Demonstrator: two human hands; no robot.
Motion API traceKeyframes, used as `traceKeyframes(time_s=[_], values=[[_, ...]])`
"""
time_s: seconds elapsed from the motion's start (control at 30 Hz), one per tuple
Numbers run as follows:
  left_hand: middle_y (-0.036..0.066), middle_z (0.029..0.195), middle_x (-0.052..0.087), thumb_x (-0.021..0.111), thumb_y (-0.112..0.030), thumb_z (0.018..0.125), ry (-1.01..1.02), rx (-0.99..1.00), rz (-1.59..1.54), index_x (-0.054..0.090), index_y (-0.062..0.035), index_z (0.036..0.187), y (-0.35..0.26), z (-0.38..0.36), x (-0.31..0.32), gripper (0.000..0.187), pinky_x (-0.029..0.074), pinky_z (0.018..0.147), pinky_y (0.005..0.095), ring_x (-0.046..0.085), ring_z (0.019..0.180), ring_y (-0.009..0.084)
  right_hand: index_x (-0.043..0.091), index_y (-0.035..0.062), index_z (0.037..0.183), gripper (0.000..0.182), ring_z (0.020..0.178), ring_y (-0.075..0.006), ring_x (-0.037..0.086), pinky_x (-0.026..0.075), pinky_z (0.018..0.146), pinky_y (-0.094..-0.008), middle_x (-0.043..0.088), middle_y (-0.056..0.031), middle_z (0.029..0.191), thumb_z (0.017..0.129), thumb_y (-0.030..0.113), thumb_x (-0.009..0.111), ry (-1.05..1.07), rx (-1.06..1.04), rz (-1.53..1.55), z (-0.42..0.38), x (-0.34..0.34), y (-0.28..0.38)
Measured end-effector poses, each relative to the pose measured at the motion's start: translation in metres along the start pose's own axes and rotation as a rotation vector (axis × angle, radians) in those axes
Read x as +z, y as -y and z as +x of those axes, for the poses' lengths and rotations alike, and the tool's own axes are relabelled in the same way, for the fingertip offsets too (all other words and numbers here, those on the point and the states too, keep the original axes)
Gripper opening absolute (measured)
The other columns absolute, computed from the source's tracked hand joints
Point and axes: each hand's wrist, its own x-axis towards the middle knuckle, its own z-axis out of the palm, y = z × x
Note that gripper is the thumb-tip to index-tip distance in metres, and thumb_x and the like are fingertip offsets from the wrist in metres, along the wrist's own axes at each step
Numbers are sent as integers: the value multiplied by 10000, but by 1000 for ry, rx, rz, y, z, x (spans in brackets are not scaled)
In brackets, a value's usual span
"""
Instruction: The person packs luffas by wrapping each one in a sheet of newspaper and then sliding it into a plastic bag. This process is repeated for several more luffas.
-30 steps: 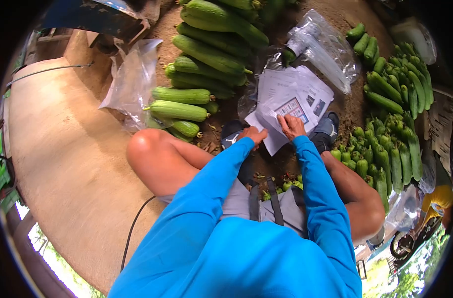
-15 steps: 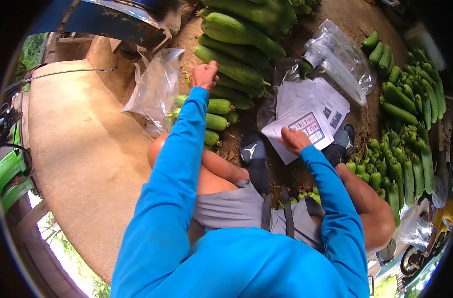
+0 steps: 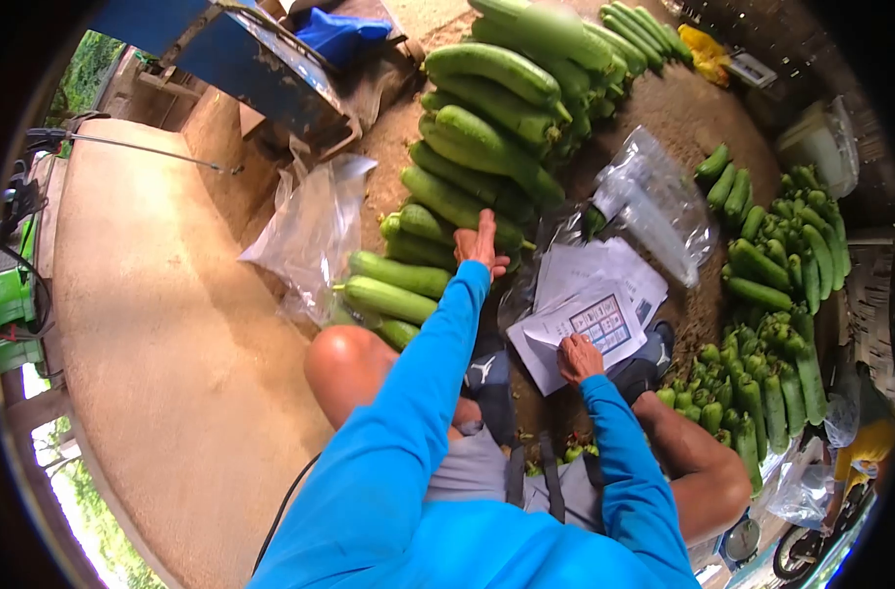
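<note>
My left hand (image 3: 482, 243) is over the lower end of a row of long green gourds (image 3: 457, 201), its fingers apart and nothing visible in it. My right hand (image 3: 579, 359) pinches the near edge of a printed sheet (image 3: 565, 324) that bears a grid of small pictures. More printed papers (image 3: 604, 270) lie beneath and behind that sheet. Lighter green gourds (image 3: 393, 297) lie left of my left hand, near my knee.
Clear plastic bags lie at the left (image 3: 315, 221) and beyond the papers (image 3: 653, 187). Piles of smaller green vegetables (image 3: 752, 383) line the right side. A pale curved ledge (image 3: 172, 294) fills the left. At the top are a blue panel (image 3: 271, 74) and a yellow bag (image 3: 704, 54).
My left hand has moved right and nearer, from the upper gourds to their lower ends, and its fingers have spread. The view has shifted, showing more of the scene's far side.
</note>
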Motion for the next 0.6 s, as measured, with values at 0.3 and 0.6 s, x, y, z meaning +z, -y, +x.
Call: traceKeyframes(time_s=[0.3, 0.6], values=[[114, 909, 583, 584, -715, 755, 20, -135, -233, 549, -64, 1138, 8, 3, 7, 756, 500, 499, 367, 577, 639, 240, 586, 70, 893, 178, 922, -390, 544, 476, 785, -482, 555, -167, 923, 775, 183, 657, -56, 132, 162, -7, 18, -3], [13, 803, 589, 692, -576, 728, 96, 48, -780, 559, -166, 1050, 6, 4, 7, 538, 482, 537, 347, 596, 679, 178, 599, 99, 929, 239, 981, -387, 532, 486, 820, -485, 540, -159, 1002, 758, 229, 703, 149, 175, 153, -2, 12, -8]])
